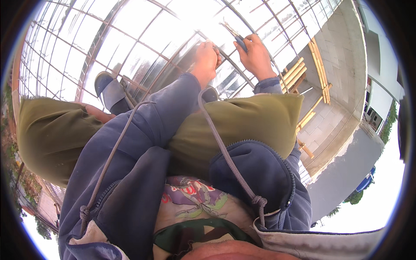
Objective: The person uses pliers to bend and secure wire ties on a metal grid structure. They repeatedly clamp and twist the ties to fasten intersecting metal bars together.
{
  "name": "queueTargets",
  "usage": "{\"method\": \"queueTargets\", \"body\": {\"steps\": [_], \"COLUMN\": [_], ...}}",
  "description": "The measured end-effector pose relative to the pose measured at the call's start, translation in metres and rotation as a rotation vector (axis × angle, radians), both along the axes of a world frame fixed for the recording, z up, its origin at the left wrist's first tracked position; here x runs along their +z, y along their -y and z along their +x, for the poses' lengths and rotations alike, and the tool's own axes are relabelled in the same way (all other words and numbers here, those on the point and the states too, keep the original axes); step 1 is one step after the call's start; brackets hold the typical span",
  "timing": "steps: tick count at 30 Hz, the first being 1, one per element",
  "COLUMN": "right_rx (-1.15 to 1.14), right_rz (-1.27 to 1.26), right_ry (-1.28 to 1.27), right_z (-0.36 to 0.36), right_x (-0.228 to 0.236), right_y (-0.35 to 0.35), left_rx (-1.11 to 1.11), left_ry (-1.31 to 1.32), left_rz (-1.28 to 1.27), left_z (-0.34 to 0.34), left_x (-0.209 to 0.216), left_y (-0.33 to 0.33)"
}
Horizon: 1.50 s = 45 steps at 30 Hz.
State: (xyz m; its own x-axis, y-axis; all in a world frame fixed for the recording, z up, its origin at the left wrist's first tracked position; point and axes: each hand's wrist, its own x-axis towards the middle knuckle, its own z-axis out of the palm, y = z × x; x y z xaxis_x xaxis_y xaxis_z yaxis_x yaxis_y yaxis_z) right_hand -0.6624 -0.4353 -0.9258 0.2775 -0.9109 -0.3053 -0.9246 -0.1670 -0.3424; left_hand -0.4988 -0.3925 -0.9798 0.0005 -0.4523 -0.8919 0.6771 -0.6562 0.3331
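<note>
The right grip [255,56] is clamped on blue-handled pliers [239,42] over the steel grid [236,68]; beside it the left grip [206,58] is curled, its content I cannot tell; bamboo poles [294,73] are rightward, a shoe [110,89] leftward

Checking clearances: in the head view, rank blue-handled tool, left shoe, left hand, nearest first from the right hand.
1. Blue-handled tool, in the right hand.
2. Left hand, to its left.
3. Left shoe, farther left, lower.

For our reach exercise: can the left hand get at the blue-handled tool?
Probably yes: the left hand is near the blue-handled tool, nothing visibly between, though the right hand grips it.
</note>
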Motion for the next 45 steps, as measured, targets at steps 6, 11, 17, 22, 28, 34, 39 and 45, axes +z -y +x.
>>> {"method": "queueTargets", "body": {"steps": [6,11,17,22,28,34,39,45], "right_rx": [0.532,0.746,0.819,0.972,1.005,0.850,0.134,0.176], "right_rz": [-0.282,-0.252,-0.094,-0.095,0.007,0.509,0.988,1.020], "right_ry": [-0.499,-0.753,-1.020,-1.161,-1.059,-0.876,-0.660,-0.794], "right_z": [0.030,0.085,0.139,0.166,0.169,0.162,0.161,0.186], "right_x": [0.022,0.057,0.070,0.083,0.082,0.066,0.076,0.079], "right_y": [0.039,0.053,0.047,0.047,0.063,0.123,0.122,0.127], "left_rx": [0.163,0.227,0.309,0.492,0.432,0.417,0.510,0.473], "left_ry": [-0.192,-0.316,-0.510,-0.664,-0.688,-0.728,-0.949,-0.977], "left_rz": [-0.045,-0.003,0.144,0.200,0.172,0.191,0.175,0.045], "left_z": [-0.016,-0.016,-0.007,0.000,0.017,0.015,0.035,0.036], "left_x": [-0.009,-0.007,0.028,0.040,0.054,0.064,0.043,0.008], "left_y": [0.004,0.005,0.017,0.022,0.023,0.026,0.017,0.061]}}
